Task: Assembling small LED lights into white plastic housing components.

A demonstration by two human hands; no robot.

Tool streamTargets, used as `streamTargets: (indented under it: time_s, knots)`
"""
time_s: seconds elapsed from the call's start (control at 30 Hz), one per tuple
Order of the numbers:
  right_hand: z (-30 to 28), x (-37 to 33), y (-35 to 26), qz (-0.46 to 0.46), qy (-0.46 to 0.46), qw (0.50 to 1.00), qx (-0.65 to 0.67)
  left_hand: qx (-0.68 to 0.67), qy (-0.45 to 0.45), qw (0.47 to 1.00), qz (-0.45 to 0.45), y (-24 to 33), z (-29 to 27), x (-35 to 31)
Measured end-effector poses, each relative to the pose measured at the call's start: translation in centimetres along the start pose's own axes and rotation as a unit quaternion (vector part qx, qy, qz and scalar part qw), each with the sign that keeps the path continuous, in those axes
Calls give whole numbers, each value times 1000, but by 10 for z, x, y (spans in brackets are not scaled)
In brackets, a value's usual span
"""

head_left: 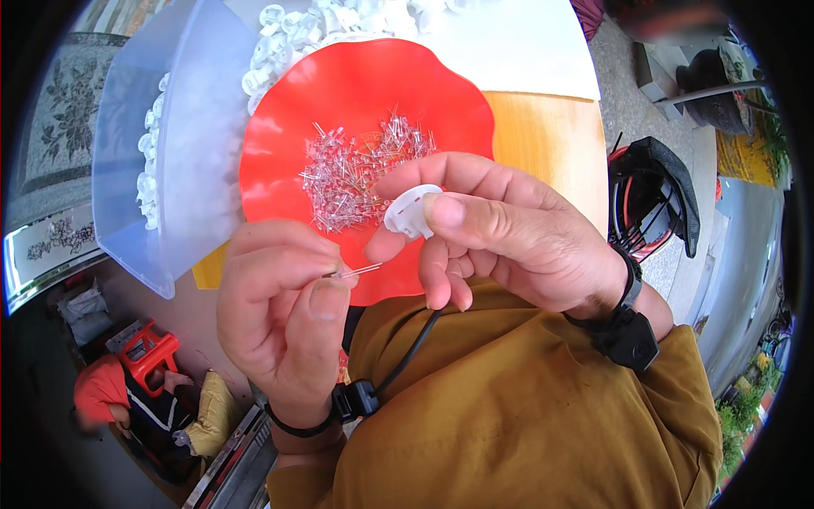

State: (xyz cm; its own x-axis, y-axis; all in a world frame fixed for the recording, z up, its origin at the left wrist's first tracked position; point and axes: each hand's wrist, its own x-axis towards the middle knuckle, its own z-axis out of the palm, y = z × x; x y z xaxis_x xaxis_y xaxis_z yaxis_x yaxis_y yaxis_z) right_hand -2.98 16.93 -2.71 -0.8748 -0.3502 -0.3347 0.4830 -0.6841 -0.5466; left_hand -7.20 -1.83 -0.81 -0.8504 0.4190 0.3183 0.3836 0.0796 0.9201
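Between the thumb and forefinger of my left hand (284,314) is a small LED (360,271), its two thin metal legs pointing right. My right hand (517,229) pinches a round white plastic part (409,214) by its edge, with small slots on its face. The LED legs and the white part are apart, with a small gap between them. Behind both hands lies a red wavy-rimmed plate (288,102) with a heap of clear LEDs (343,182) on it. The LED's head is mostly hidden by my left fingers.
More white plastic parts (297,30) are piled beyond the plate. A translucent bin (199,127) on the left holds several more. The wooden table (547,136) is partly covered by a white sheet (526,51). At lower left sit a person in red (102,386) and a red stool (151,356).
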Motion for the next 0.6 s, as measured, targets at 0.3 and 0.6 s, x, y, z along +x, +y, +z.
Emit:
streamTargets:
  time_s: [0.3, 0.6]
  knots:
    - [7, -4, 2, -75, -40, 991, -106, -130, -1, 990, -50, 15, 7, 4]
    - [4, -14, -4, -102, -69, 990, -75, -118, -5, 989, -87, 25, 12, 8]
